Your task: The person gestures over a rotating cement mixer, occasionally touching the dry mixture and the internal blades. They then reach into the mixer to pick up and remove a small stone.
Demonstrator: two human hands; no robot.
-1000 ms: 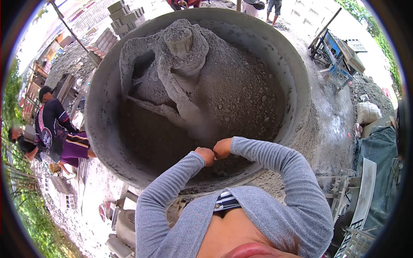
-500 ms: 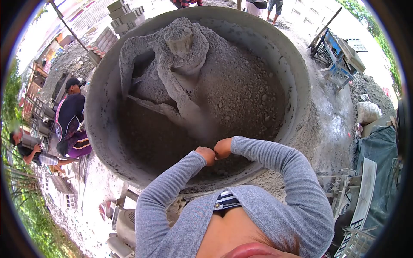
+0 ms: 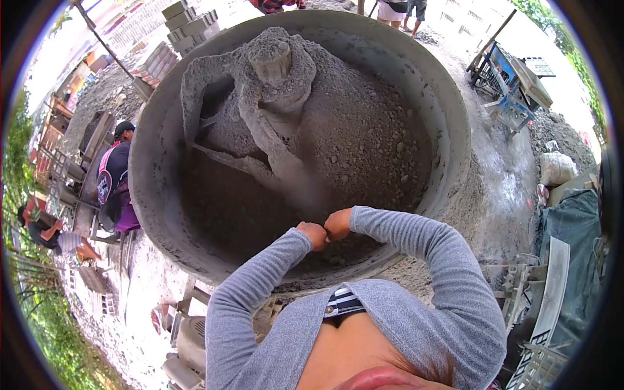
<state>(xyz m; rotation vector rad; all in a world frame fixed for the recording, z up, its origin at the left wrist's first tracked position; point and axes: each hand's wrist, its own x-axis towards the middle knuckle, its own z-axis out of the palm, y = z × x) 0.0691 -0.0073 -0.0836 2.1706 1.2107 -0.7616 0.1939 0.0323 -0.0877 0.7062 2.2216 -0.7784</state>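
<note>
My left hand (image 3: 312, 235) and my right hand (image 3: 338, 225) are close together over the near side of a big round concrete mixer pan (image 3: 159, 214). Both look closed, fingers curled; whatever may be in them is hidden. Inside the pan, a grey heap of gravelly mix (image 3: 364, 136) fills the far and right parts, while darker material lies low at the near left. A cement-caked mixing arm (image 3: 260, 123) rises from the hub (image 3: 272, 62) and reaches down toward my hands. A hazy pale blur hangs at its lower end.
Two people, a person in a black cap (image 3: 117, 172) and another person (image 3: 51, 231), are on the left. Stacked concrete blocks (image 3: 188, 26) stand behind the pan. At the right are a blue metal machine (image 3: 510, 81), a white sack (image 3: 557, 168) and a dark tarp (image 3: 575, 260).
My hands stay almost in place at the pan. On the left, the person in the cap has turned away and shifted; the other person leans lower. People at the far edge have moved slightly.
</note>
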